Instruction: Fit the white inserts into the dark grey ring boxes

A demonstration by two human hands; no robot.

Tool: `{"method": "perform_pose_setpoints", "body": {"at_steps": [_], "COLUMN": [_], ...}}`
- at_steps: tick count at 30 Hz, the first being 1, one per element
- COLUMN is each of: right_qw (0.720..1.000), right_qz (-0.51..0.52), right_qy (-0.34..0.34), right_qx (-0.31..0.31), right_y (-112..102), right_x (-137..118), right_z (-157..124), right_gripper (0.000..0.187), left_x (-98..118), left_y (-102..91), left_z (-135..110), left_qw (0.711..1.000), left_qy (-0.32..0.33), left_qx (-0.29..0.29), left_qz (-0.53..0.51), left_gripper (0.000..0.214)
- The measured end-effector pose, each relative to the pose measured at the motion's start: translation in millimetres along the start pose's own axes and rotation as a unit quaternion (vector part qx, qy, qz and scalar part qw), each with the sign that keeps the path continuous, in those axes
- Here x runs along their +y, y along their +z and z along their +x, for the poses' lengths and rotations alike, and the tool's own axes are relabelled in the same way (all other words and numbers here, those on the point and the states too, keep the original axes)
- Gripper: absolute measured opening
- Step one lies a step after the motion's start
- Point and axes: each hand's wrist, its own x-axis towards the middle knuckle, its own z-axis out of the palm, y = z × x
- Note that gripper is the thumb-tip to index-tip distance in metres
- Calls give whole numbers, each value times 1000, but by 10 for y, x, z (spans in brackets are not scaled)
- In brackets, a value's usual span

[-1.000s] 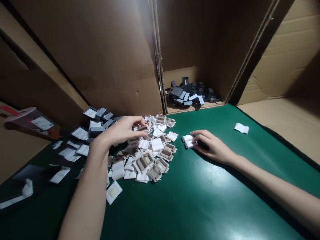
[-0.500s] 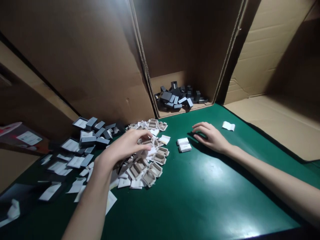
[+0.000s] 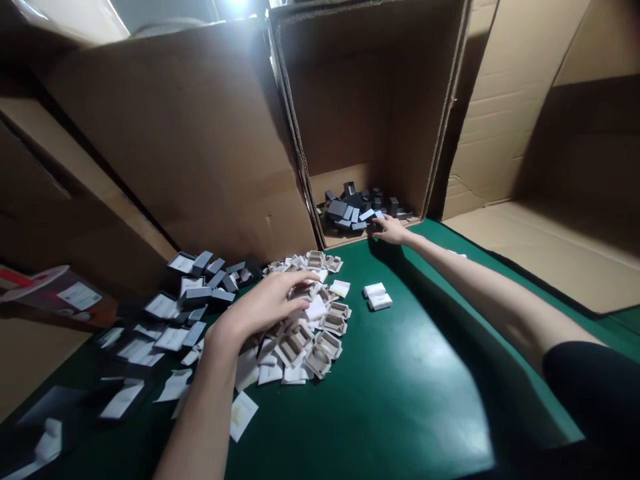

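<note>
My left hand (image 3: 273, 300) hovers over a heap of small folded card inserts (image 3: 295, 343), some white and some with grey-brown insides. Its thumb and fingers are apart, with nothing seen between them. Stretched far forward, my right hand (image 3: 393, 231) is at the front edge of an open cardboard carton (image 3: 350, 107). Its fingertips are by the small dark boxes (image 3: 337, 209) piled inside; thumb and fingers look apart, and whether they touch a box I cannot tell. Two white folded pieces (image 3: 377, 297) lie side by side on the green table (image 3: 400, 387), between my hands.
More dark boxes and lids with white lining (image 3: 173, 337) are spread on the left. A reddish container with a white label (image 3: 79, 295) stands at the far left. Another open carton (image 3: 550, 247) is on the right. A flat white paper (image 3: 244, 415) lies by my left forearm.
My right hand has moved forward from beside the two white pieces to the dark boxes at the carton's front. My left hand stays over the insert heap. The view has tilted up.
</note>
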Motion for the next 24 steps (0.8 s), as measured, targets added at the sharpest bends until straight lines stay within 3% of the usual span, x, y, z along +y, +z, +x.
{"method": "perform_pose_setpoints", "body": {"at_steps": [3, 6, 10, 14, 19, 24], "right_qw": [999, 998, 996, 996, 995, 992], "right_qz": [-4, -16, -39, -59, -76, -82], "right_qy": [19, -9, -65, -62, -4, 31], "right_qx": [33, 63, 52, 40, 62, 88], "right_y": [-62, -181, -265, -180, -13, 1], "right_x": [-63, -181, -415, -649, -825, -776], "right_z": [-18, -5, 169, 377, 442, 322], "right_gripper": [43, 56, 81, 90, 82, 71], "left_x": [-5, 5, 2, -3, 5, -11], "left_y": [-67, -113, -138, -157, -161, -129], "left_z": [-77, -131, -176, -217, -231, -213], "left_qw": [1000, 999, 999, 999, 998, 998], "left_qy": [-20, -19, 0, 5, 12, 23], "left_qx": [15, 26, 41, 47, 59, 57], "left_qz": [14, 16, 15, 4, 3, -4], "left_gripper": [44, 42, 44, 43, 42, 43]}}
